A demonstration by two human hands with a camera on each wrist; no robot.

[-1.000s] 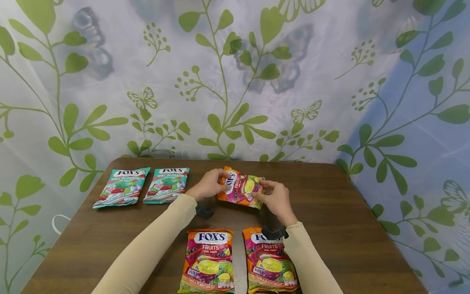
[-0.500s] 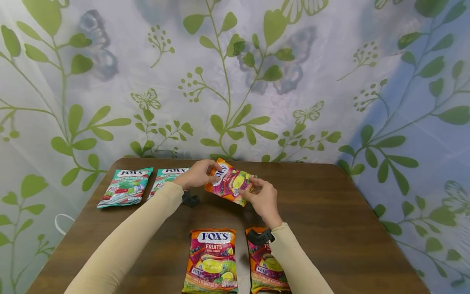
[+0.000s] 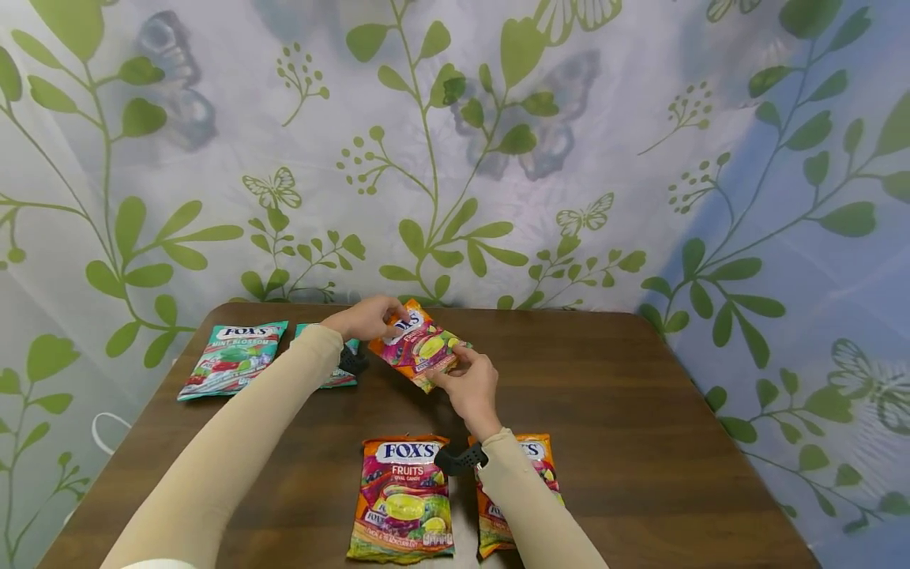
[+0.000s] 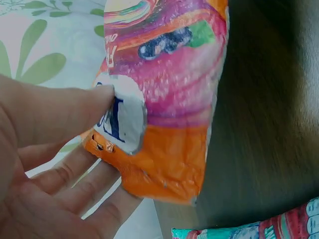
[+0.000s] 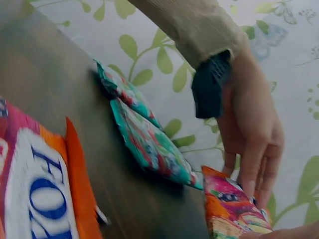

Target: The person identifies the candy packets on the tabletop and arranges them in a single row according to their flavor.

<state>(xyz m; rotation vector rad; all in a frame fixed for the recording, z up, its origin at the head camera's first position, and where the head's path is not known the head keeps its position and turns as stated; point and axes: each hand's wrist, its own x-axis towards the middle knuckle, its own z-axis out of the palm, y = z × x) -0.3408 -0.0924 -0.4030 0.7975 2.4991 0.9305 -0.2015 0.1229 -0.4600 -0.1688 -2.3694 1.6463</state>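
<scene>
An orange and purple bag of FOX'S Fruits candy [image 3: 419,345] is held tilted above the table's far half. My left hand [image 3: 366,318] pinches its upper left end, thumb [image 4: 65,112] over the logo and fingers behind. The opposite end is pinched by my right hand [image 3: 471,391], whose thumb lies on the front. Two teal FOX'S Mint Blossom bags lie at the far left; one bag [image 3: 235,359] shows largely, while the other teal bag [image 3: 343,378] is mostly hidden behind my left wrist.
Two more Fruits bags lie near the front: the left Fruits bag [image 3: 404,502] in full sight, the right Fruits bag [image 3: 494,514] partly behind my right sleeve. A pale strip [image 3: 464,506] shows between them. A leaf-printed curtain [image 3: 455,158] hangs behind the brown table [image 3: 626,427].
Both hands have carried the Fruits bag leftward, and it has tilted more, its left end rising. My left forearm now covers much of the second teal bag.
</scene>
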